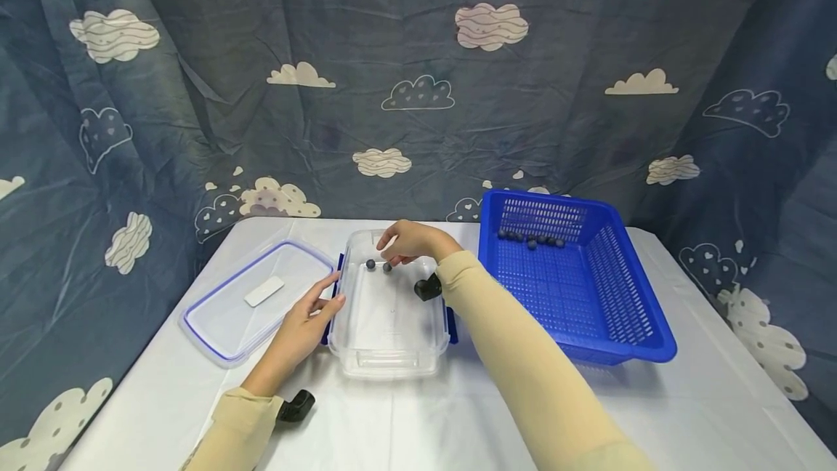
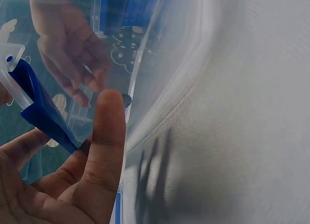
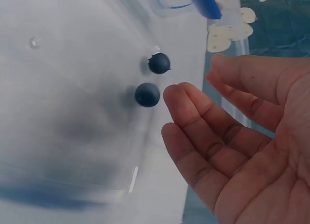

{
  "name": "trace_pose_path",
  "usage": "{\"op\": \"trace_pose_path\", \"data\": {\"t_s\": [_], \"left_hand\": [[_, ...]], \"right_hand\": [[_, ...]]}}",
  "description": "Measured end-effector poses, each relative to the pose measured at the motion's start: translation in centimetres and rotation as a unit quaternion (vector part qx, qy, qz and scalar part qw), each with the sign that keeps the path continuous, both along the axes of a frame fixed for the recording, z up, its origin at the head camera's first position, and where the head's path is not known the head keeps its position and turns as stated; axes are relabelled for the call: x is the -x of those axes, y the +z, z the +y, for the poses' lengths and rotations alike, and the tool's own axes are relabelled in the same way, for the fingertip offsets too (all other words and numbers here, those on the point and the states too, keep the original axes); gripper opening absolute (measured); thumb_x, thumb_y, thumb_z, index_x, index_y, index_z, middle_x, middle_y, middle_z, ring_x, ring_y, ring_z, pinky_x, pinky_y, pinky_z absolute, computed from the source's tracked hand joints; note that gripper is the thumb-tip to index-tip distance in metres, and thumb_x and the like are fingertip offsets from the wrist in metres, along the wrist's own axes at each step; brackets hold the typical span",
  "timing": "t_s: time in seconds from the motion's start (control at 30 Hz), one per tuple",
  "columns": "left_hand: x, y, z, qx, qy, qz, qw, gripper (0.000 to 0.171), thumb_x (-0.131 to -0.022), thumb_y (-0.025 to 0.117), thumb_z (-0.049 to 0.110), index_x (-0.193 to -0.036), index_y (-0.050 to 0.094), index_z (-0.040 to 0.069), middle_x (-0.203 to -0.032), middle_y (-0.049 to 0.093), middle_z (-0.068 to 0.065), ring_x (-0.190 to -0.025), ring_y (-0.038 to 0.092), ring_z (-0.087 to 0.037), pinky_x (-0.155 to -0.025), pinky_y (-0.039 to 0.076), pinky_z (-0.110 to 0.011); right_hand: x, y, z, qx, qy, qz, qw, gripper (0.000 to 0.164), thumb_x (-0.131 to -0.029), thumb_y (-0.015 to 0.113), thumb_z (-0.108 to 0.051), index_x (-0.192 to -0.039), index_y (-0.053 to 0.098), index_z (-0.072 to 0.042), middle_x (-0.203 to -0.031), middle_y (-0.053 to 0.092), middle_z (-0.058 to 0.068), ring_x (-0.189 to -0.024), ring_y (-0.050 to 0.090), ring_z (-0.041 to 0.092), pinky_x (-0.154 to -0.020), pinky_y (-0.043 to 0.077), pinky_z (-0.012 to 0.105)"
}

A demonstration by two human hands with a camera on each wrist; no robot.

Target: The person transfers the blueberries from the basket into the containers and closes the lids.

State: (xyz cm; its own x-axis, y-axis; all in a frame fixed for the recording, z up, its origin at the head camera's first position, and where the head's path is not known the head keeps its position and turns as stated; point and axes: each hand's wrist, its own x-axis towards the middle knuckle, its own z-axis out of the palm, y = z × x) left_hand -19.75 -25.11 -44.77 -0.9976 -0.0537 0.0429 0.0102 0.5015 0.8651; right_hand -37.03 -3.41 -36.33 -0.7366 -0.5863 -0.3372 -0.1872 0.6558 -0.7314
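Two dark blueberries lie close together on the floor of a clear plastic box with blue side clips. My right hand hovers over the box's far part, its fingers loosely bent and holding nothing. In the right wrist view, its fingertips are right beside the berries. My left hand rests against the box's left side by a blue clip, thumb stretched out along the wall and fingers mostly straight.
A blue perforated basket stands to the right, with several more blueberries along its far end. The box's clear lid, blue-edged with a white label, lies on the table to the left. A cloud-patterned curtain hangs behind.
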Motion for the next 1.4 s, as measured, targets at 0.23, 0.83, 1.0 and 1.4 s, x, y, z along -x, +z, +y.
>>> {"op": "trace_pose_path", "data": {"t_s": [0.23,0.83,1.0,1.4], "left_hand": [[-0.1,-0.2,0.0,0.0,-0.002,0.004,1.0,0.058,-0.111,0.058,0.045,-0.164,0.045,0.029,-0.131,0.076,-0.017,-0.129,0.067,-0.034,-0.102,0.05,-0.045],[-0.1,-0.3,0.0,0.001,-0.005,0.012,0.9999,0.056,-0.111,0.058,0.043,-0.164,0.045,0.029,-0.128,0.077,-0.017,-0.129,0.066,-0.035,-0.105,0.05,-0.051],[-0.1,-0.3,0.0,0.002,-0.003,0.012,0.9999,0.056,-0.111,0.058,0.043,-0.164,0.045,0.03,-0.127,0.077,-0.016,-0.127,0.067,-0.033,-0.102,0.05,-0.045],[-0.3,-0.3,0.1,-0.009,-0.006,0.011,0.9999,0.056,-0.111,0.058,0.043,-0.164,0.045,0.029,-0.129,0.077,-0.018,-0.134,0.065,-0.037,-0.11,0.049,-0.057]], "right_hand": [[-0.2,1.1,0.4,0.006,0.016,0.021,1.0,0.033,-0.107,0.064,-0.011,-0.137,0.067,0.0,-0.099,0.076,0.01,-0.087,0.07,0.014,-0.09,0.059,0.031],[1.2,3.3,5.2,0.052,-0.015,0.071,0.996,0.028,-0.109,0.062,-0.015,-0.133,0.07,-0.004,-0.113,0.077,0.012,-0.107,0.074,0.025,-0.096,0.06,0.038],[1.6,3.7,6.9,0.05,-0.034,0.073,0.996,0.029,-0.11,0.061,-0.016,-0.134,0.069,-0.004,-0.116,0.077,0.014,-0.11,0.074,0.027,-0.099,0.06,0.041],[2.6,3.6,11.7,0.055,-0.089,0.096,0.99,0.03,-0.111,0.06,-0.018,-0.135,0.068,-0.003,-0.114,0.077,0.014,-0.109,0.074,0.027,-0.088,0.061,0.031]]}}
